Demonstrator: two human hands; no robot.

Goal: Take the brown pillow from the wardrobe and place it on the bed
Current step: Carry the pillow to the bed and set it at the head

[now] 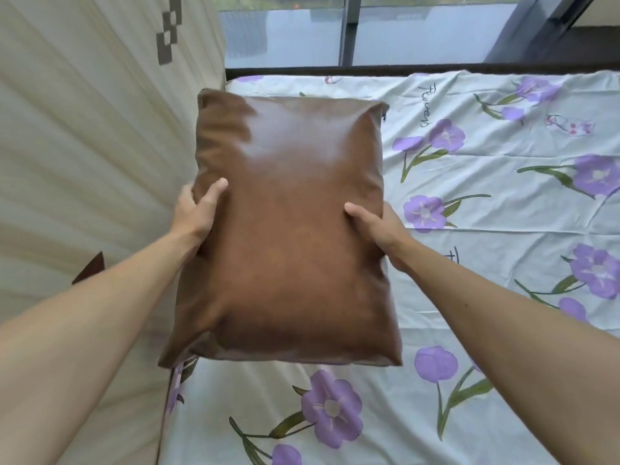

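**Pillow over the bed, set-down to come**

The brown pillow (285, 223) is held out over the bed (486, 203), both arms stretched forward. The left hand (198, 213) clamps the long edge at nine o'clock, thumb on top and fingers tucked out of sight underneath. The right hand (375, 226) does the same at three o'clock, thumb pressing a dimple into the shiny cover. The pillow hangs above the floral sheet toward the window (335, 31) end, with the cream curtain (84, 146) close on its nine o'clock side; I can't tell whether its far edge touches the sheet. The wardrobe isn't in sight.

To finish well, I'd say: lower it level, let the twelve o'clock edge land first, keep clear of the curtain, and release both sides together so that slick cover doesn't slide.
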